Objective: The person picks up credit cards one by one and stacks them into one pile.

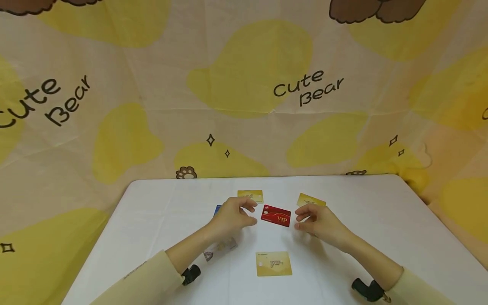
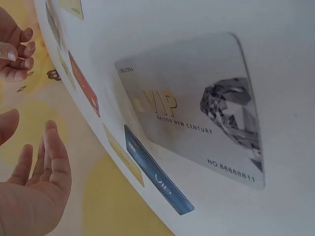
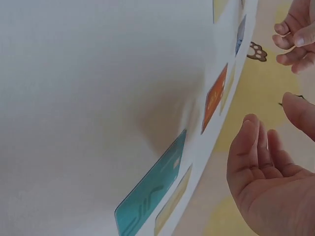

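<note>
A red VIP card (image 1: 275,215) lies on the white table between the two hands. My left hand (image 1: 232,214) hovers to its left with loosely bent fingers, apart from the card. To the right of it is my right hand (image 1: 320,220), fingers likewise loosely bent and holding nothing. Under the left hand a blue VIP card (image 2: 157,172) is mostly covered in the head view. A silver card with a diamond picture (image 2: 187,108) lies below the left forearm. The right wrist view shows a teal card (image 3: 152,189), hidden behind the right hand in the head view.
Two gold cards, one at the back middle (image 1: 250,195) and one at the back right (image 1: 311,200), lie behind the hands. Another gold card (image 1: 273,264) is nearer the front. A yellow-patterned cloth (image 1: 244,84) hangs behind the table (image 1: 183,190).
</note>
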`<state>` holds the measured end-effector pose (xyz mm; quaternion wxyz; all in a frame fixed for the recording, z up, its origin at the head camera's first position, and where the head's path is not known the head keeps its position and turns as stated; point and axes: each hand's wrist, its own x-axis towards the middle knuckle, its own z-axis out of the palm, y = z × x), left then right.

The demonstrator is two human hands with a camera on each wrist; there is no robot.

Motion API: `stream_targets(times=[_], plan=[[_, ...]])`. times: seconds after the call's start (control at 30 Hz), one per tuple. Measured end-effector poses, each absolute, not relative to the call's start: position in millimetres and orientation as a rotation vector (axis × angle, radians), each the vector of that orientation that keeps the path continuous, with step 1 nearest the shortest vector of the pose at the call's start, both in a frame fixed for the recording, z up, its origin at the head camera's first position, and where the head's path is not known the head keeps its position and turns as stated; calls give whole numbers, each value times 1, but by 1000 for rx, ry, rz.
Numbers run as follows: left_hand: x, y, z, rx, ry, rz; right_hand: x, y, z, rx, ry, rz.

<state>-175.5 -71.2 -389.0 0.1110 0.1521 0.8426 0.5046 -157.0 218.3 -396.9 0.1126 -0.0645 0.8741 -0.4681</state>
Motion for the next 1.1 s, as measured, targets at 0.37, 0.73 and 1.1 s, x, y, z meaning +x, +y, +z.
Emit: stream_targets(times=[0.37,0.73,1.1], plan=[[-191,-61,-397,417,2454,1483,-172,226,-400,-271,2598,-1369],[-204,-51,-409,394,2519,1372,-186,223,-410,-299,2624,-1311],[-215,-44,-413,406,2509,1274,-194,217,-417,-275,2589,-1297]])
